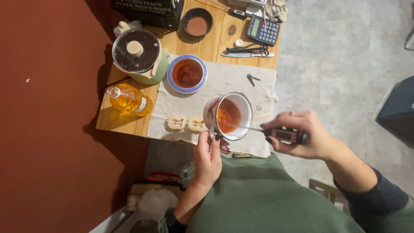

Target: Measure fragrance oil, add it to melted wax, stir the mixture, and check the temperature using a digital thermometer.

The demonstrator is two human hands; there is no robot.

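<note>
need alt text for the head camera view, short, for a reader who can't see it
Seen from above, the left hand holds an enamel mug of orange liquid by its handle while the right hand dips a probe thermometer into it. Two small moulds, an oil bottle and a lidded pot sit on the table.

The mug [228, 115] stands on the cloth [224, 82], 2 small moulds [186, 123] just left of it. Behind sit the bowl [186, 73], pot [139, 56] and bottle [128, 99].

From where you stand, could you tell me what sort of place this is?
Probably a home craft corner, perhaps for candle making: a small wooden table on a tiled floor holds a green melting pot, a bottle of yellow oil and two small moulds.
</note>
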